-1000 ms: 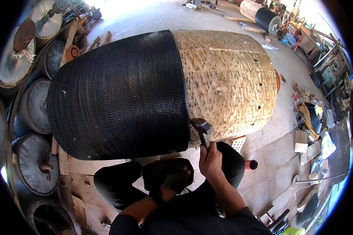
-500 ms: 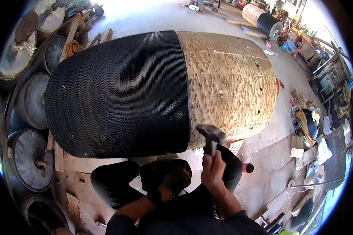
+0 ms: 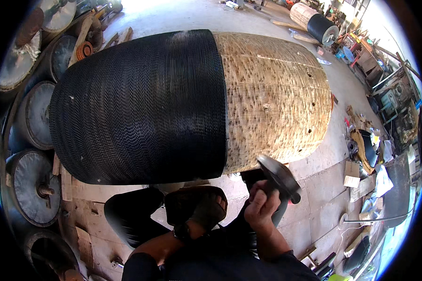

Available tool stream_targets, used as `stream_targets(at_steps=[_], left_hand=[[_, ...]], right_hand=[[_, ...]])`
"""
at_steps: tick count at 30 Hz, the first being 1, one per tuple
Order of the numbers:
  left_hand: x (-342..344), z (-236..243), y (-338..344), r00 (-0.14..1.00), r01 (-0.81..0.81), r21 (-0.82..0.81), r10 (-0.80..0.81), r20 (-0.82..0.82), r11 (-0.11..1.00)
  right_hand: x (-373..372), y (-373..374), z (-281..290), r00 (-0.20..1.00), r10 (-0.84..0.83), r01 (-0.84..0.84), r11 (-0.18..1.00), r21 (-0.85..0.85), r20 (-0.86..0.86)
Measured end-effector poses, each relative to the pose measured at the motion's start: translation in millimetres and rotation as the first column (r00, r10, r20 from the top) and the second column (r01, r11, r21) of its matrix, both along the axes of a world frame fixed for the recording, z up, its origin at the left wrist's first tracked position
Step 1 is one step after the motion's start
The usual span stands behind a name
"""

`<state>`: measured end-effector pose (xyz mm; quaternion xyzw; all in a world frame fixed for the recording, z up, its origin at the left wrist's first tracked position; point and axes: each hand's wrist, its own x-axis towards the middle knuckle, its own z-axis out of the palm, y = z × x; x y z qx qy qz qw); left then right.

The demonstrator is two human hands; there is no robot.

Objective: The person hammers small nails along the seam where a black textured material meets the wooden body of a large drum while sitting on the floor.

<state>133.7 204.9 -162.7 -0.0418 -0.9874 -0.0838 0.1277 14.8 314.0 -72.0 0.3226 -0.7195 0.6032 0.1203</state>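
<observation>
A large roller [image 3: 267,107] lies across in front of me. Its right part is bare tan wood dotted with dark marks, and its left part has a covering of ridged black strip [image 3: 145,107]. My right hand [image 3: 261,206] is closed around a hammer [image 3: 279,178], its metal head raised near the roller's lower right edge. Over my lap, my left hand [image 3: 208,211] reaches into a dark, open pouch-like container [image 3: 176,208]. Shadow covers most of that hand, with only fingertips catching light at the container's right side; what they touch is hidden.
Several drums with round metal ends [image 3: 33,194] line the left side. A smaller, partly black-covered roller [image 3: 321,28] lies far right. Along the right wall are cardboard [image 3: 351,174], cloths and scrap. Wooden planks [image 3: 66,185] lie at the left.
My right hand has turned the hammer, and its head has swung right and down, away from the wood. The left hand stays at the dark container. The view has shifted slightly.
</observation>
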Motion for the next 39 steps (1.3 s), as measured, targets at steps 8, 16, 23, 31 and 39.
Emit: stream_targets(at_steps=[8, 16, 23, 31, 39], left_hand=[[0, 2, -2, 0.998, -0.057, 0.11, 0.052, 0.045, 0.992], [-14, 69, -25, 0.982, -0.051, 0.231, 0.091, -0.167, 0.972], [-45, 103, -99, 0.806, -0.117, 0.104, 0.155, -0.572, 0.988], [-92, 120, -159, 0.68, -0.257, -0.002, 0.179, -0.711, 0.966], [-93, 127, -159, 0.691, -0.269, -0.028, 0.173, -0.702, 0.963]], right_hand=[[-8, -6, -2, 0.987, -0.082, 0.024, 0.923, 0.383, 0.135], [-11, -6, -13, 0.994, -0.078, 0.024, 0.844, 0.535, 0.078], [-1, -1, -12, 0.949, -0.117, 0.182, 0.962, 0.205, -0.292], [-10, -4, -24, 0.995, -0.071, 0.057, 0.978, 0.2, 0.066], [-16, -8, -4, 0.997, -0.023, -0.006, 0.938, 0.347, 0.08]])
